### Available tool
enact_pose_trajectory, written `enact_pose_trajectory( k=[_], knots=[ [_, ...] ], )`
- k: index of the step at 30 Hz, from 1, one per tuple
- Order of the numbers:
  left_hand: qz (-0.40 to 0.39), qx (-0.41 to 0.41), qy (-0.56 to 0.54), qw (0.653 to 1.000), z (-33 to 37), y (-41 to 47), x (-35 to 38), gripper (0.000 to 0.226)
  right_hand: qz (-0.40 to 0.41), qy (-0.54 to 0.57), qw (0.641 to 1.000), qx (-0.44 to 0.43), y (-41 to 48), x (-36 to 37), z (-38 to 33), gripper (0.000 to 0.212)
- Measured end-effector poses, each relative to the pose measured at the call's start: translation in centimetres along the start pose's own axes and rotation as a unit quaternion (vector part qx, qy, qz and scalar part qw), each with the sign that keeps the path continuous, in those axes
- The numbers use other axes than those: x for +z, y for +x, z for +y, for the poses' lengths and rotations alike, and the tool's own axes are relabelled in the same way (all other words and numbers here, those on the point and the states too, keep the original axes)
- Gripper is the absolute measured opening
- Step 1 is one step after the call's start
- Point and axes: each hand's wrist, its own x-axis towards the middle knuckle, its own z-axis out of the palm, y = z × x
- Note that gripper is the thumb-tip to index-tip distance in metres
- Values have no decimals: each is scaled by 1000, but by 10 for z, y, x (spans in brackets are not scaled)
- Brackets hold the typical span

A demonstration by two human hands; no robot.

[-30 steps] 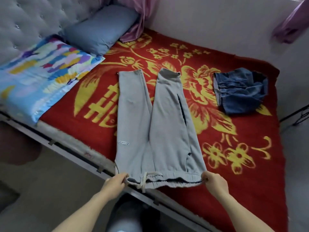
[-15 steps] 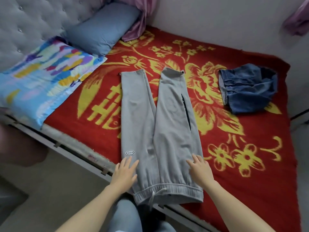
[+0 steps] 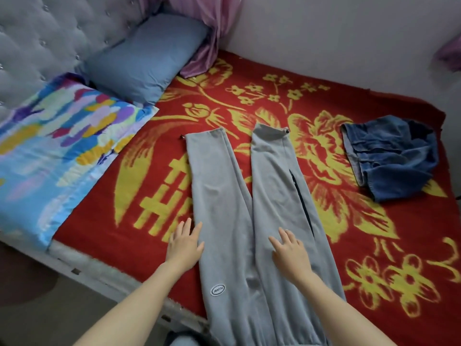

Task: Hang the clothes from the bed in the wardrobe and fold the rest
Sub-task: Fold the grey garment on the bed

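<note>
— Where are the grey sweatpants (image 3: 224,196)?
— They lie flat on the bed's fuzzy red blanket (image 3: 94,233) with yellow flowers. The cloth is soft, and the legs point away.
— And the hands?
— Both are flat, with fingers straight. The left hand (image 3: 184,245) touches the left leg's edge, and the right hand (image 3: 290,253) presses the right leg.

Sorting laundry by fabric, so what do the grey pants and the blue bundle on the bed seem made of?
Grey pants: probably a soft cotton-blend knit, matte; they lie limp and flat with gentle creases. Blue bundle: looks like denim, faded and mottled; stiff folds and stitched seams show.
</note>
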Motion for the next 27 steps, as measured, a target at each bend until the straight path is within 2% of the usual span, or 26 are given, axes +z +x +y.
enact_pose_trajectory(
  k=[6,10,11,13,15,17,19,20,23,25,27],
  knots=[
    [-51,-10,-13,999,-56,74,-19,61,24,59,997,41,31,9,-71,52],
    [-106,-14,-22,994,-71,90,3,59,-30,170,978,113,10,56,-93,43],
    [-121,-12,-26,992,-70,89,12,59,-25,165,977,129,-1,68,-95,46],
    [-153,-2,-28,988,-65,83,33,60,-85,149,971,168,-25,91,-100,53],
    [-181,2,-33,983,-57,73,56,61,-144,170,949,222,-52,112,-105,54],
    [-199,-7,-59,978,-49,64,76,61,-157,205,921,290,-78,132,-112,55],
    [-212,-21,-97,972,-39,53,98,59,-146,282,866,387,-104,153,-119,56],
    [-218,-30,-129,967,-34,48,109,58,-125,343,816,448,-115,164,-125,57],
    [-215,-66,-279,933,-19,26,144,55,-29,490,628,604,-144,200,-139,66],
    [-186,-91,-338,918,-13,9,163,59,-15,542,530,652,-161,225,-148,79],
    [-136,-104,-372,912,-10,-3,179,65,-10,584,470,662,-172,248,-153,88]
  ],
)
